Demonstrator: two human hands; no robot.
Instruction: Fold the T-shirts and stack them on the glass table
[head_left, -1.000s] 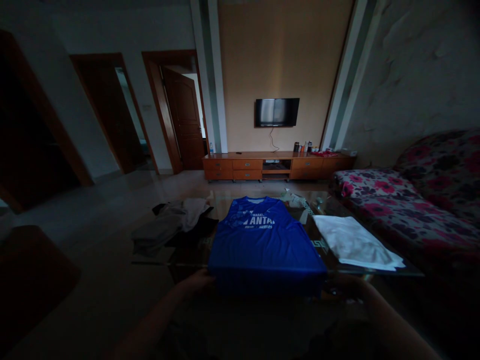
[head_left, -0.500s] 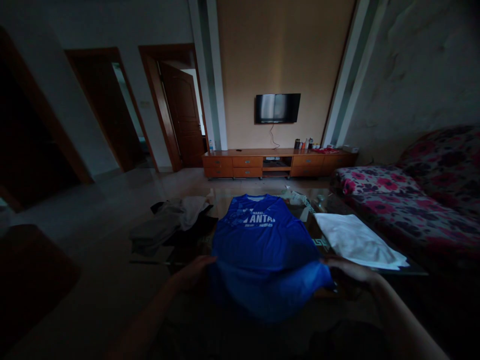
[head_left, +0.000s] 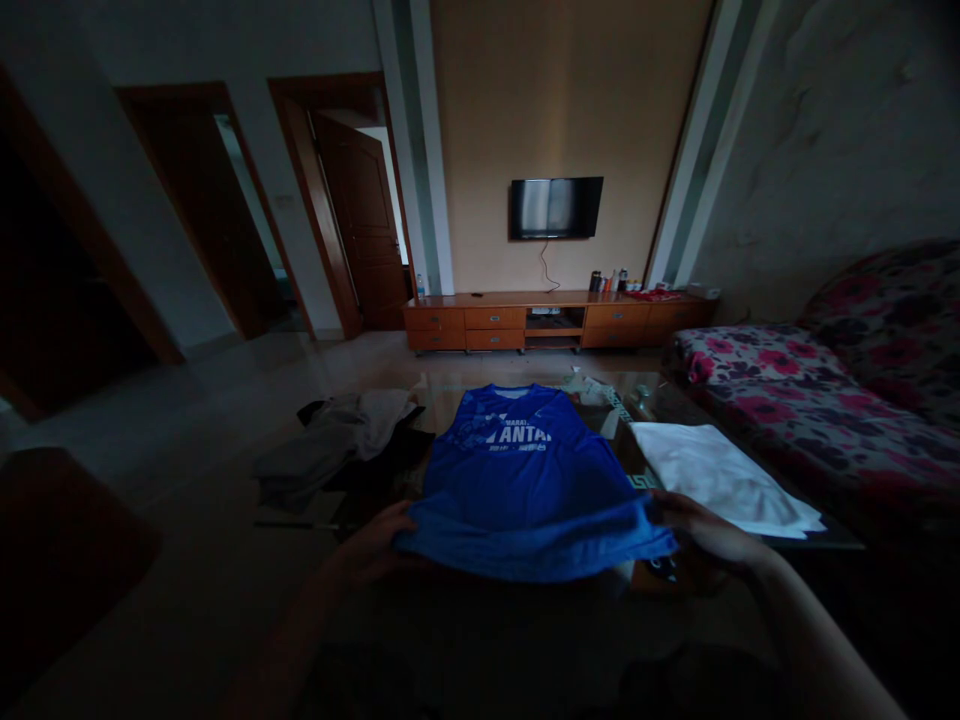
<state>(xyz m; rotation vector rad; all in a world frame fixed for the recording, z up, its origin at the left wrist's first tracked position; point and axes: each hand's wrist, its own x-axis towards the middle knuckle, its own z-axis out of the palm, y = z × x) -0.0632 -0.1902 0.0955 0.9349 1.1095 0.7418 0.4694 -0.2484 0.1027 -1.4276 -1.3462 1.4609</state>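
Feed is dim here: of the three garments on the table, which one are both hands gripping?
The blue jersey, between the grey pile and white cloth; left hand and right hand hold its near hem.

A bright blue jersey [head_left: 525, 480] with white lettering lies beside a plain white cloth [head_left: 720, 480] at 3 o'clock; grey and black clothes [head_left: 345, 440] sit at 9 o'clock, a pink-and-dark floral sofa [head_left: 810, 390] beyond.
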